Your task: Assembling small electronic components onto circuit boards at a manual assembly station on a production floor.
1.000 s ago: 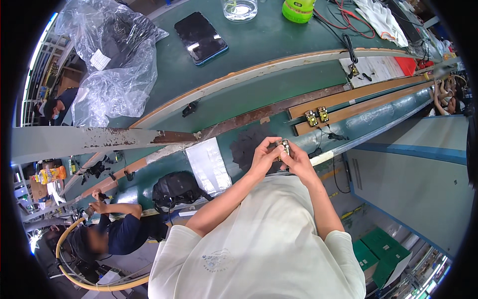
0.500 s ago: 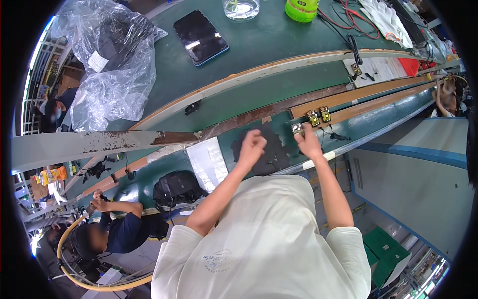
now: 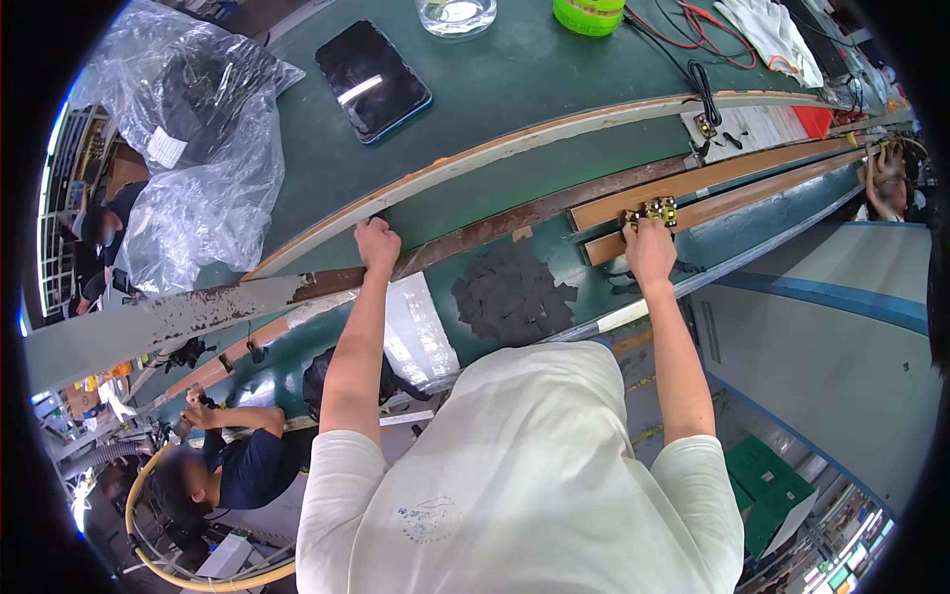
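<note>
My right hand (image 3: 649, 255) is closed on a small yellow-and-black component (image 3: 632, 217) at the end of the wooden strips. Right beside it stand similar small yellow-and-black components (image 3: 660, 209), close enough to touch. Farther left, my left hand (image 3: 377, 244) reaches across to the strip below the raised ledge, its fingers curled together; whatever they grip is hidden behind them. Between the two hands, a heap of dark grey flat pieces (image 3: 515, 295) lies on the green bench (image 3: 442, 282). A white plastic sheet (image 3: 421, 332) is beside my left forearm.
A long raised ledge (image 3: 534, 136) and a painted metal bar (image 3: 168, 319) cross the bench. Beyond lie a phone (image 3: 373, 81), clear plastic bags (image 3: 198, 188), a glass (image 3: 456, 14) and cables. At lower left a co-worker (image 3: 247, 465) sits by a yellow hose.
My left hand has moved left and away from over the grey pieces, to where a small black part lay. My right hand has carried its component right, up against the others.
</note>
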Demonstrator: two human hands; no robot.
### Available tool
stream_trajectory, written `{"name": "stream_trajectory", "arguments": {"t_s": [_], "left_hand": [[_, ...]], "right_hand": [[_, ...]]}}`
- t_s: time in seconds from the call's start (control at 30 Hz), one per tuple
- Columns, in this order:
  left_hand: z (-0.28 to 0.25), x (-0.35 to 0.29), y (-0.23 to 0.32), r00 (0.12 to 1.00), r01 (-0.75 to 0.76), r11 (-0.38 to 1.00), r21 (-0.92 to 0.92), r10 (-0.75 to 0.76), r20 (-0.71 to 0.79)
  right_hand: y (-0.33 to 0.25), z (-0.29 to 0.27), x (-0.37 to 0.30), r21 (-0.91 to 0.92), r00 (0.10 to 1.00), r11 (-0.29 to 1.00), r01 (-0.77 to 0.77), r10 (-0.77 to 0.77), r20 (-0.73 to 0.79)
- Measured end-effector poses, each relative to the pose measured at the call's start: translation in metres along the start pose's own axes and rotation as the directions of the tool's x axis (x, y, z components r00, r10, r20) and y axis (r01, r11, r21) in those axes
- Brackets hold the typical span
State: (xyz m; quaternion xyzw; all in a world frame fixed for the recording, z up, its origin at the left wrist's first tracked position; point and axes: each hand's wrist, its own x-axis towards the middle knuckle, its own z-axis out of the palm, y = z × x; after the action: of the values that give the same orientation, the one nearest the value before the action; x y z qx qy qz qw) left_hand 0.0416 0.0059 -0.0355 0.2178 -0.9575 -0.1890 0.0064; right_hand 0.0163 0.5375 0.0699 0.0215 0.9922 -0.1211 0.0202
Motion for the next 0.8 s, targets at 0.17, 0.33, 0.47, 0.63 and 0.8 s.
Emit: {"name": "stream_trajectory", "arguments": {"t_s": [0.17,0.33,0.47,0.63,0.8], "left_hand": [[0.002,-0.018,0.045,0.987,-0.12,0.99,0.067,0.127,-0.101],[-0.03,-0.024,0.103,0.93,-0.351,0.936,-0.029,0.345,-0.125],[-0.07,-0.017,0.133,0.901,-0.415,0.908,-0.052,0.402,-0.166],[-0.083,-0.034,0.127,0.987,-0.162,0.935,-0.314,0.147,-0.073],[-0.072,-0.082,0.134,0.903,0.418,0.375,-0.828,-0.069,0.424]], "right_hand": [[-0.052,0.019,-0.041,0.282,0.961,0.949,0.143,-0.202,0.191],[-0.094,0.07,-0.087,0.33,0.94,0.935,0.134,-0.225,0.256],[-0.088,0.096,-0.09,0.382,0.956,0.922,0.053,-0.158,0.249],[-0.069,0.088,-0.086,0.553,0.968,0.83,-0.072,-0.076,0.24],[-0.08,0.056,-0.085,0.837,0.947,0.464,-0.289,0.014,0.32]]}}
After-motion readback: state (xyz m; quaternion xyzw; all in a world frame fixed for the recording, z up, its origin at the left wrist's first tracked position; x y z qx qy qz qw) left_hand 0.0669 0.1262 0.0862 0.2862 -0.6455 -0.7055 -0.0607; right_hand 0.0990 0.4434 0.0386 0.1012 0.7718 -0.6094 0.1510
